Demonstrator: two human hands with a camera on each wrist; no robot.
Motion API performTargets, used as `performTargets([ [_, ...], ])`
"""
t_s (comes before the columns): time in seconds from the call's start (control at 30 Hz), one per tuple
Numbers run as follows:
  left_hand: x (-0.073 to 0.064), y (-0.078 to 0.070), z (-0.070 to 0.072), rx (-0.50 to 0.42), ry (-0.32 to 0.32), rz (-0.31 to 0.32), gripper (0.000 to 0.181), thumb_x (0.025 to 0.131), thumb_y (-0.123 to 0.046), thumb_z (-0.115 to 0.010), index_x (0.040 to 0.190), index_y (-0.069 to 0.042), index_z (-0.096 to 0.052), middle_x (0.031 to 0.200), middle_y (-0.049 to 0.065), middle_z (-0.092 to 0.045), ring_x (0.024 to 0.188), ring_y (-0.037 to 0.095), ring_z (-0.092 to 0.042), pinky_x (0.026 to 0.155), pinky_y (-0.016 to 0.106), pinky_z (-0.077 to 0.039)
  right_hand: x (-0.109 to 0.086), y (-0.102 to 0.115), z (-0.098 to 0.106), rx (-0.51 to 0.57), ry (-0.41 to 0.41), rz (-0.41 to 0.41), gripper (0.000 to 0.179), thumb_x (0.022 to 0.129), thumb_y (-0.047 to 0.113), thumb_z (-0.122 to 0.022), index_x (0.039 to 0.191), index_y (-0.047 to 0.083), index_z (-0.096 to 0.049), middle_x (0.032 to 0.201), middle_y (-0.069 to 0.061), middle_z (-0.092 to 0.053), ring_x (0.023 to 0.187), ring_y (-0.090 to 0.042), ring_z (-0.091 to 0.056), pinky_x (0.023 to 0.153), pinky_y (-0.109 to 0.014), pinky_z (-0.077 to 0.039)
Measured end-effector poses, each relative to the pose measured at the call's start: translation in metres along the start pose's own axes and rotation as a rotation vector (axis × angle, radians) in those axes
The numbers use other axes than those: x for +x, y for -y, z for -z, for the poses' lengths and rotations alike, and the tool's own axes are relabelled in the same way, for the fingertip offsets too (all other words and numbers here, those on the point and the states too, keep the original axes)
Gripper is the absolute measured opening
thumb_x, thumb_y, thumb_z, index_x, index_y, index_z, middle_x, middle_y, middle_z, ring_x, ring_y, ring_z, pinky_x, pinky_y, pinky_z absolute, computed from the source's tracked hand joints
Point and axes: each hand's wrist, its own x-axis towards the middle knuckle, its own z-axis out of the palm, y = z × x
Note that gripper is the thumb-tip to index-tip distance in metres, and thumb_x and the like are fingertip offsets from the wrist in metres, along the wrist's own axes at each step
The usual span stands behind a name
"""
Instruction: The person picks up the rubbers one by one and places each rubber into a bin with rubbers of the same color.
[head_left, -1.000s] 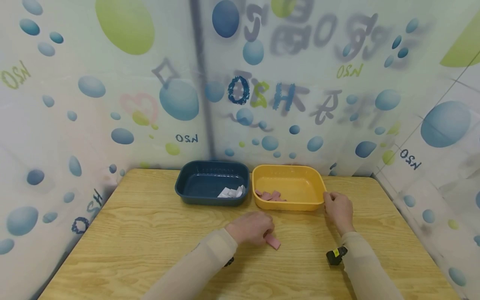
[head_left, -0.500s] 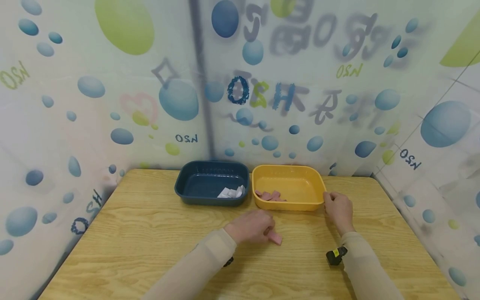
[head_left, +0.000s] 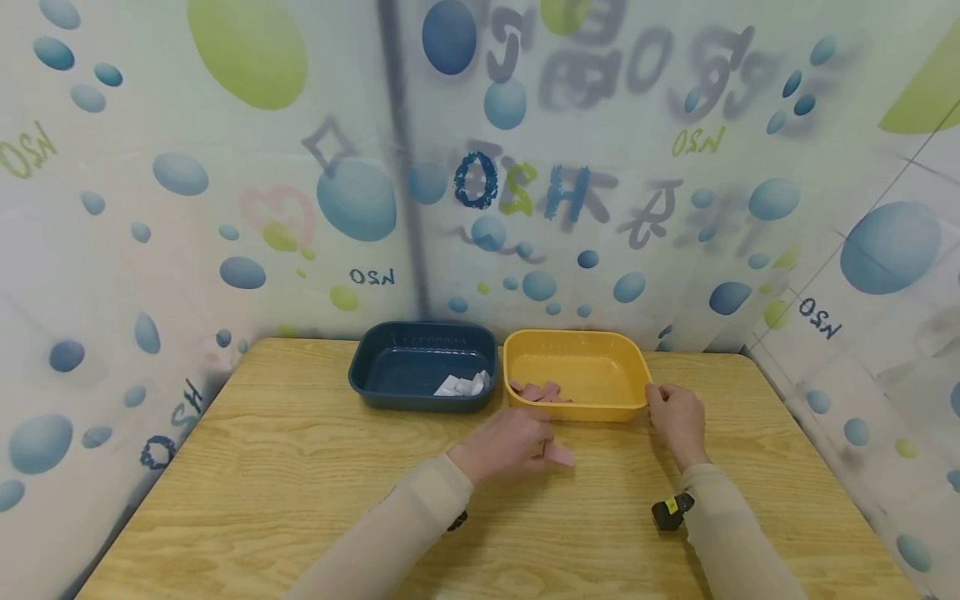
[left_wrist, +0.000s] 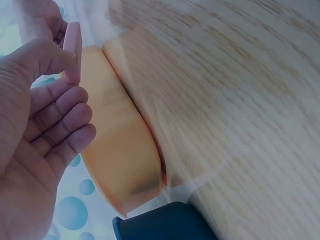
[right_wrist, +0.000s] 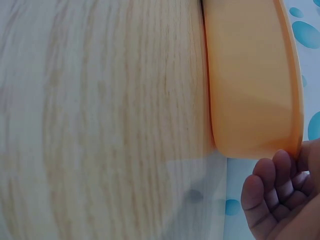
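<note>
Between thumb and forefinger, my left hand [head_left: 506, 446] pinches a small pink rectangular piece [head_left: 558, 454], held in front of the yellow tray [head_left: 585, 413]. The left wrist view shows this pink piece [left_wrist: 73, 50] edge-on, a thin slab, with the other fingers half curled below. At the tray's right front corner, my right hand [head_left: 678, 421] pinches the rim; in the right wrist view its fingers [right_wrist: 281, 165] are curled at the corner of the yellow tray [right_wrist: 255, 75]. Several similar pink pieces [head_left: 542, 392] lie inside that tray, at its left front.
Left of the yellow tray stands a dark blue tray [head_left: 420, 403] holding several white pieces [head_left: 465, 384] at its right front. Both trays are at the back of the wooden table [head_left: 300, 467], before a patterned wall sheet [head_left: 487, 283].
My left hand has moved forward and slightly right toward the yellow tray, lifting and turning the pink piece. My right hand has stayed on the tray's rim.
</note>
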Motion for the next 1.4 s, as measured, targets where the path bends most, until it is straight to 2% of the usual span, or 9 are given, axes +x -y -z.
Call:
performTargets([
  [0.1, 0.001, 0.001, 0.001, 0.027, -0.050, -0.009, 0.019, 0.091, -0.033, -0.078, 0.082, -0.017, -0.073, 0.085, -0.008, -0.068, 0.092, 0.007, -0.067, 0.079, 0.021, -0.053, 0.000, 0.000, 0.000, -0.003, 0.000, 0.003, 0.042, 0.107, 0.026, -0.045, 0.079, -0.001, -0.064, 0.068, -0.007, -0.064, 0.062, -0.019, -0.054, 0.057, -0.029, -0.042],
  [0.13, 0.001, 0.001, 0.001, 0.037, -0.066, -0.010, 0.019, 0.091, -0.033, -0.078, 0.083, -0.017, -0.073, 0.084, -0.009, -0.069, 0.089, 0.006, -0.067, 0.074, 0.019, -0.052, 0.000, 0.000, 0.000, -0.003, 0.001, 0.004, 0.042, 0.107, 0.026, -0.045, 0.080, -0.001, -0.064, 0.068, -0.007, -0.064, 0.062, -0.019, -0.054, 0.057, -0.029, -0.042],
  [0.2, 0.001, 0.001, 0.001, 0.058, -0.102, -0.011, 0.019, 0.091, -0.032, -0.078, 0.082, -0.016, -0.073, 0.088, -0.008, -0.073, 0.107, 0.010, -0.069, 0.077, 0.020, -0.054, -0.001, 0.000, 0.000, -0.001, 0.002, 0.004, 0.042, 0.107, 0.026, -0.045, 0.081, -0.002, -0.064, 0.068, -0.007, -0.064, 0.062, -0.020, -0.054, 0.057, -0.030, -0.042],
  [0.37, 0.001, 0.002, 0.002, 0.115, -0.166, 0.001, 0.019, 0.090, -0.031, -0.079, 0.082, -0.014, -0.074, 0.124, 0.004, -0.073, 0.128, 0.021, -0.062, 0.078, 0.022, -0.057, -0.001, 0.000, 0.001, 0.003, 0.008, 0.002, 0.043, 0.107, 0.026, -0.045, 0.082, -0.002, -0.064, 0.068, -0.007, -0.064, 0.062, -0.019, -0.055, 0.058, -0.030, -0.042],
  [0.57, 0.004, 0.001, 0.002, 0.117, -0.196, 0.036, 0.014, 0.088, -0.023, -0.077, 0.080, -0.011, -0.074, 0.124, 0.005, -0.071, 0.098, 0.017, -0.066, 0.075, 0.024, -0.057, -0.001, 0.001, 0.001, 0.002, 0.005, -0.003, 0.042, 0.107, 0.026, -0.045, 0.081, -0.001, -0.064, 0.067, -0.006, -0.064, 0.062, -0.019, -0.054, 0.057, -0.029, -0.042],
  [0.7, 0.006, 0.000, 0.005, 0.116, -0.207, 0.065, 0.013, 0.088, -0.024, -0.079, 0.084, -0.012, -0.075, 0.127, 0.005, -0.071, 0.098, 0.015, -0.068, 0.075, 0.025, -0.058, -0.002, 0.001, 0.001, 0.003, 0.004, -0.003, 0.042, 0.107, 0.026, -0.045, 0.080, -0.001, -0.064, 0.067, -0.006, -0.064, 0.062, -0.019, -0.054, 0.057, -0.029, -0.042],
  [0.9, 0.012, 0.001, 0.006, 0.101, -0.239, 0.098, 0.011, 0.089, -0.020, -0.076, 0.095, -0.011, -0.075, 0.113, 0.001, -0.072, 0.086, 0.012, -0.066, 0.081, 0.030, -0.060, -0.001, 0.001, 0.001, -0.006, 0.004, 0.003, 0.044, 0.107, 0.026, -0.045, 0.078, 0.000, -0.063, 0.067, -0.007, -0.064, 0.063, -0.020, -0.054, 0.057, -0.029, -0.042],
  [1.1, 0.015, 0.001, 0.006, 0.099, -0.275, 0.124, 0.020, 0.089, -0.021, -0.077, 0.105, -0.009, -0.075, 0.106, 0.001, -0.074, 0.089, 0.013, -0.069, 0.077, 0.028, -0.059, -0.001, 0.001, 0.001, -0.008, 0.005, 0.000, 0.044, 0.107, 0.027, -0.045, 0.078, 0.000, -0.063, 0.068, -0.006, -0.064, 0.063, -0.019, -0.055, 0.057, -0.029, -0.042],
  [1.4, 0.020, 0.000, 0.009, 0.051, -0.234, 0.184, 0.014, 0.092, -0.021, -0.075, 0.101, -0.011, -0.074, 0.093, -0.001, -0.070, 0.084, 0.012, -0.063, 0.075, 0.023, -0.055, -0.003, 0.003, 0.002, 0.000, 0.005, 0.000, 0.043, 0.107, 0.025, -0.047, 0.076, 0.000, -0.064, 0.068, -0.006, -0.064, 0.064, -0.019, -0.054, 0.059, -0.029, -0.042],
])
